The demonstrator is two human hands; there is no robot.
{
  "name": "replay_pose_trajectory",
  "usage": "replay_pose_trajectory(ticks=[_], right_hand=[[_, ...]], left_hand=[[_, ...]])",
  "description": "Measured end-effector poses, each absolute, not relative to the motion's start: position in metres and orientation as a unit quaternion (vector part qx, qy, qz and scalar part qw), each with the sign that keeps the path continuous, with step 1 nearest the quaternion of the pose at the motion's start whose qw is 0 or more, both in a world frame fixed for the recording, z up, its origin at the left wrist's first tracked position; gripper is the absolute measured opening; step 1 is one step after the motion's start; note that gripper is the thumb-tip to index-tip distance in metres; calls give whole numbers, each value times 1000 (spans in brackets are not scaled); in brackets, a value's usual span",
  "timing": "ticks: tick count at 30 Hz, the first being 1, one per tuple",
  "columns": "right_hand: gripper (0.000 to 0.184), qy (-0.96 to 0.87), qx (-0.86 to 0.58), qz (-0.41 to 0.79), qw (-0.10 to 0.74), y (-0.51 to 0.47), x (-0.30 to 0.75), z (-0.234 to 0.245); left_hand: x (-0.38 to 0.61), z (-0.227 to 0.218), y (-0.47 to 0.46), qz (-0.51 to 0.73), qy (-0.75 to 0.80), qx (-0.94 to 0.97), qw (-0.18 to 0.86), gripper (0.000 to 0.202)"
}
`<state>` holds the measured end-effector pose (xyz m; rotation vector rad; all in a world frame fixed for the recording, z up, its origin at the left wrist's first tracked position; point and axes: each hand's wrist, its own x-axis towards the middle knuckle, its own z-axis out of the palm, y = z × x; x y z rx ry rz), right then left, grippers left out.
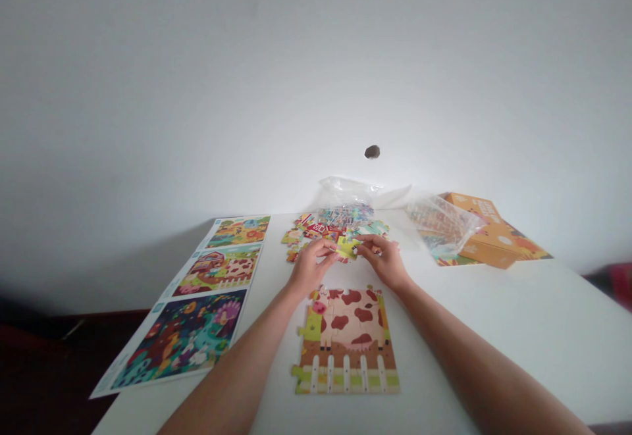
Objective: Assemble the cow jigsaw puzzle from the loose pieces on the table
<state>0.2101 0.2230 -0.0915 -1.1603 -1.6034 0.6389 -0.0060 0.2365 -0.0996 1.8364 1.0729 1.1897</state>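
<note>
Presently, both hands are drawn nearly closed at the fingertips: the left hand (312,264) pinches the left edge of a green piece (347,248), flat with a printed face, and the right hand (390,261) grips its right edge. That piece is held over the near side of a heap of loose pieces (293,235), knobbed in outline and overlapping. Nearer the person, between the forearms, a joined cow section (351,330) lies flat on the smooth white table (498,349); its right and bottom edges run straight, while interlocking tabs project at left. Behind the heap stands a crinkled, transparent plastic bag (345,191) with multicoloured contents. To the right, a second clear bag (439,216) leans against an orange folded-card box (488,247). At left lies a printed paper sheet (202,290) bearing three pictures, white-bordered. A roughly oval hole (372,152) marks the matt pale wall (197,126).
</note>
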Motion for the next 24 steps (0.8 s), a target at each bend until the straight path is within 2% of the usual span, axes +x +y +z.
replay_pose_trajectory(ticks=[11,14,16,19,24], right_hand=[[29,-680,-483,237,498,222,210,-89],[28,-707,-480,206,477,219,210,-88],[36,-742,-466,175,450,217,211,-88],[57,-782,-458,120,406,216,212,-88],[51,-787,-472,66,392,216,213,-86]], left_hand=[[-5,-96,233,456,416,700,359,19],[-5,-92,231,463,429,696,342,33],[-6,-90,230,469,433,699,322,44],[-7,-89,231,475,432,699,316,46],[-8,-92,233,466,425,697,342,44]])
